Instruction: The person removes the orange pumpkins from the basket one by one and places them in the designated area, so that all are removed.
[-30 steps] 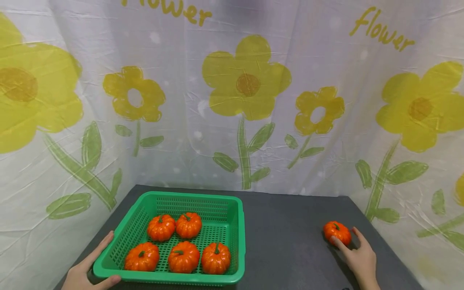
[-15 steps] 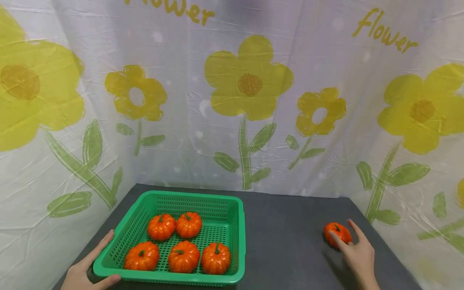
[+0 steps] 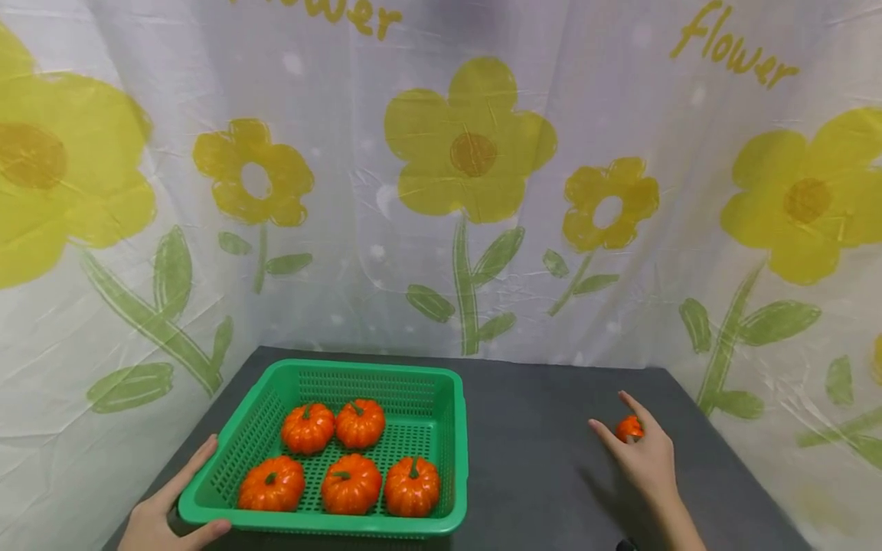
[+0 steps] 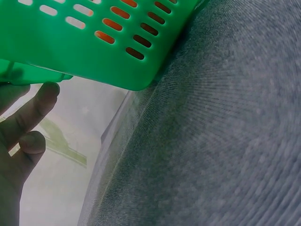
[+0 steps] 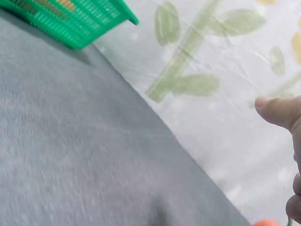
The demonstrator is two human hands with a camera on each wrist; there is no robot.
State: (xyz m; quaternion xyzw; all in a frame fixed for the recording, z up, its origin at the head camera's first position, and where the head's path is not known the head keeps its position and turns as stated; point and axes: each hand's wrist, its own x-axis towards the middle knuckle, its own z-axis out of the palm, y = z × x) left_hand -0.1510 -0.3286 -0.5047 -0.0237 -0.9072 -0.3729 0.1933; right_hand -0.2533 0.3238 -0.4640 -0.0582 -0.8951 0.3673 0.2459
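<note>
My left hand holds the near left corner of the green basket, thumb on the front rim and fingers along the left rim. In the left wrist view, bent fingers show beneath the rim. Several small orange pumpkins with green stems sit in the basket. Another pumpkin is at the right of the table; my right hand overlaps it, thumb and index finger spread wide. In the right wrist view only the top of this pumpkin shows at the bottom edge, below the hand.
The dark grey table lies between the basket and the right hand. A white curtain printed with yellow flowers stands along the back and both sides of the table.
My right hand has shifted left and farther away, from beside the single pumpkin to over it, and the thumb and index finger have spread. The left hand and the basket have stayed in place.
</note>
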